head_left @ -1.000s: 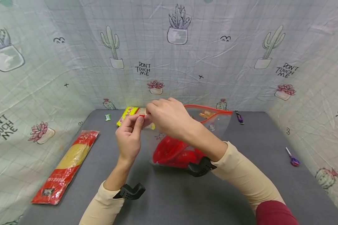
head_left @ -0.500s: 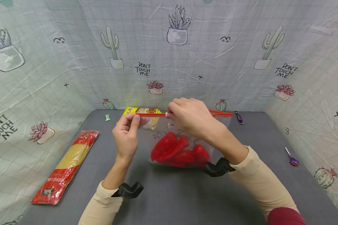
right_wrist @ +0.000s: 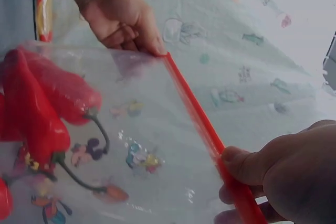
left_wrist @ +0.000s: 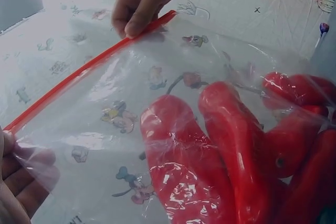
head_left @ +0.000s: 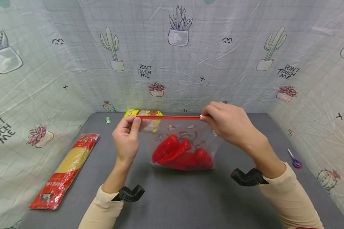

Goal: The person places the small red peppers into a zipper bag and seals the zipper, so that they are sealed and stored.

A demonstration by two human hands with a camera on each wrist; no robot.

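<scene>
A clear zip bag [head_left: 186,125] with printed cartoon figures stands upright on the grey table. Several red peppers [head_left: 172,152] with green stems lie in its bottom, pressed against the plastic in the left wrist view. Along the top runs a red zip strip [head_left: 169,117], pulled straight and level. My left hand [head_left: 126,136] pinches the strip's left corner between thumb and fingers. Toward the other end, my right hand [head_left: 232,124] pinches the same strip, a small white piece showing at its fingertips. The right wrist view shows its thumb [right_wrist: 244,163] on the red strip.
On the left lies a long red pasta packet [head_left: 70,165]. A yellow packet [head_left: 132,112] sits behind the bag, partly covered. There is a small green sweet [head_left: 108,120] at the back left and a purple lollipop [head_left: 295,161] at the right. Printed fabric encloses the table [head_left: 177,203].
My right hand has slid rightward along the red strip, from beside my left hand to near the far end. The gaping bag mouth has come together into one straight line. My left hand has shifted slightly left.
</scene>
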